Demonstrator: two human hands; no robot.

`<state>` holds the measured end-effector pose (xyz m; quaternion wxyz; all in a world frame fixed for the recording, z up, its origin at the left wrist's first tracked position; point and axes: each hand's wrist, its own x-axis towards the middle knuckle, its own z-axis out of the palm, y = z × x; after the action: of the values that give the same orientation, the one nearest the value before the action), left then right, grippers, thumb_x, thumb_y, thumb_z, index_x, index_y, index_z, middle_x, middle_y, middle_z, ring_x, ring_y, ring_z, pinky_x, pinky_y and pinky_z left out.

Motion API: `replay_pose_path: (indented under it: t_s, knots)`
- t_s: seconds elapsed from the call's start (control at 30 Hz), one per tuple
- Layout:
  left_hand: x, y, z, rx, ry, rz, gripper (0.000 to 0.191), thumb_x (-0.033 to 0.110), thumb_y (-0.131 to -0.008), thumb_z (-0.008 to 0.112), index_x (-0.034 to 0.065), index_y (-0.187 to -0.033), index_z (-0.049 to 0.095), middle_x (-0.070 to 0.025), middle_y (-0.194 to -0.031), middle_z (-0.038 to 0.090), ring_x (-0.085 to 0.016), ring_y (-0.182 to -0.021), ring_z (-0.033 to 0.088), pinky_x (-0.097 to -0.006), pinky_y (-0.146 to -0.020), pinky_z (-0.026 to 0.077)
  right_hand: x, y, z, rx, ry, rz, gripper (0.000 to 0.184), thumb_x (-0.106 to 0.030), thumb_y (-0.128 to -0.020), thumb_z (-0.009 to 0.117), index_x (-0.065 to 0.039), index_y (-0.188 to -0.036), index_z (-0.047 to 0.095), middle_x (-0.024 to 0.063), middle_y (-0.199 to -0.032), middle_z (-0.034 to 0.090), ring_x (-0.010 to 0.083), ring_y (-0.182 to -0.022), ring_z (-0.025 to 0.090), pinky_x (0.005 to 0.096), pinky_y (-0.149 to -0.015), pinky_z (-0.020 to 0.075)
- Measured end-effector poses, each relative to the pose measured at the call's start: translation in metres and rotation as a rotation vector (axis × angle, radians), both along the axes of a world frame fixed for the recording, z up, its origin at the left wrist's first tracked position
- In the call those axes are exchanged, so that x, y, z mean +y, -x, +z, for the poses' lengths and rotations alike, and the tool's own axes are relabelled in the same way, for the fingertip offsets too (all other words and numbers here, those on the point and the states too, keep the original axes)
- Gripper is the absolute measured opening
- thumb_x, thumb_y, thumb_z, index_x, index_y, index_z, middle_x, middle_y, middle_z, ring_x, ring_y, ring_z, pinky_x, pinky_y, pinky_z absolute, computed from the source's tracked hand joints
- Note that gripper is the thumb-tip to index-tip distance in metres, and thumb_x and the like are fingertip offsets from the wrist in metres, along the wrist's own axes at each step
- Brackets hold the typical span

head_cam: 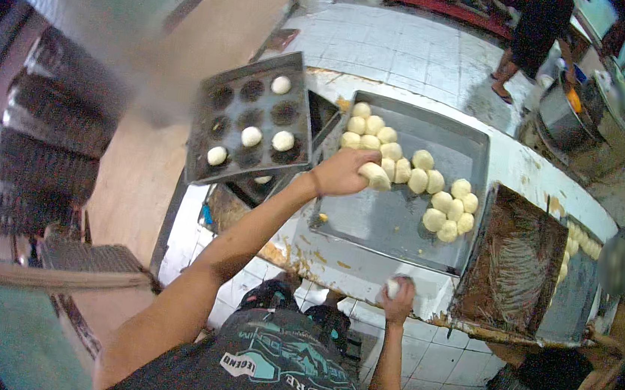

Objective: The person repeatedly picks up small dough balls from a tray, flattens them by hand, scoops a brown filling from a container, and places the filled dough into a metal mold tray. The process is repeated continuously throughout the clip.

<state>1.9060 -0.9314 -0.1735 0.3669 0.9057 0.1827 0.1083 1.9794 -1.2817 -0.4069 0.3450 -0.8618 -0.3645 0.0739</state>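
Observation:
My left hand reaches over the left side of a large metal tray and grips a dough ball. Several pale dough balls lie in that tray, in a stepped group at the upper left and a cluster at the right. Near the table's front edge my right hand holds a small white ball, seemingly dough. At the left, a dark pan with round hollows holds several white dough balls. It rests tilted on other dark pans.
Right of the tray lies a dark greasy pan, with another dough tray beyond. A person stands at the upper right near a big metal pot. Stacked dark pans stand at the far left.

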Motion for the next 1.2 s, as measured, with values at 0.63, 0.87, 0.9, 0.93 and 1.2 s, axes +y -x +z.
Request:
replay_pose_path:
  t_s: [0.63, 0.87, 0.9, 0.93, 1.2]
  knots:
    - [0.0, 0.28, -0.073, -0.068, 0.992, -0.082, 0.049, 0.039, -0.099, 0.055, 0.0028, -0.133, 0.052, -0.0117, -0.127, 0.057, -0.02, -0.122, 0.051, -0.0337, -0.105, 0.038, -0.004, 0.055, -0.003, 0.017, -0.068, -0.282, 0.042, -0.02, -0.082, 0.071, 0.006, -0.113, 0.058, 0.0198, -0.106, 0.064, 0.0333, -0.097, 0.061, 0.0428, -0.091, 0.048]
    - [0.032, 0.402, -0.107, -0.047, 0.449, 0.216, 0.042, 0.009, -0.076, 0.073, 0.0124, -0.116, 0.063, -0.0167, -0.115, 0.065, -0.035, -0.108, 0.061, -0.0417, -0.096, 0.048, 0.103, 0.09, 0.085, 1.169, -0.073, -0.119, 0.033, -0.02, -0.093, 0.067, 0.0, -0.117, 0.059, 0.0053, -0.103, 0.063, 0.0148, -0.089, 0.062, 0.029, -0.079, 0.0542]
    - [0.032, 0.421, -0.111, -0.018, 0.522, 0.24, 0.041, 0.009, -0.075, 0.072, 0.0123, -0.115, 0.064, -0.0156, -0.112, 0.066, -0.035, -0.105, 0.063, -0.0418, -0.094, 0.049, 0.135, 0.107, 0.089, 1.041, -0.032, -0.003, 0.034, -0.021, -0.092, 0.068, 0.0, -0.117, 0.059, 0.0048, -0.107, 0.064, 0.0161, -0.09, 0.062, 0.0319, -0.078, 0.0527]
    - [0.033, 0.439, -0.114, 0.035, 0.586, 0.25, 0.04, 0.008, -0.075, 0.072, 0.0122, -0.114, 0.064, -0.0146, -0.108, 0.068, -0.035, -0.102, 0.064, -0.0418, -0.091, 0.05, 0.168, 0.122, 0.091, 0.842, 0.186, 0.014, 0.034, -0.022, -0.092, 0.068, 0.0, -0.116, 0.06, 0.0058, -0.106, 0.064, 0.0174, -0.091, 0.062, 0.0331, -0.079, 0.052]
    - [0.037, 0.516, -0.159, 0.208, 0.79, 0.45, 0.062, 0.015, -0.078, 0.072, 0.0129, -0.136, 0.049, -0.0177, -0.113, 0.069, -0.036, -0.107, 0.066, -0.0426, -0.089, 0.053, 0.236, 0.226, 0.094, 0.592, 0.447, 0.272, 0.036, -0.024, -0.091, 0.066, 0.001, -0.117, 0.062, 0.0145, -0.102, 0.071, 0.0225, -0.093, 0.067, 0.034, -0.082, 0.0525]
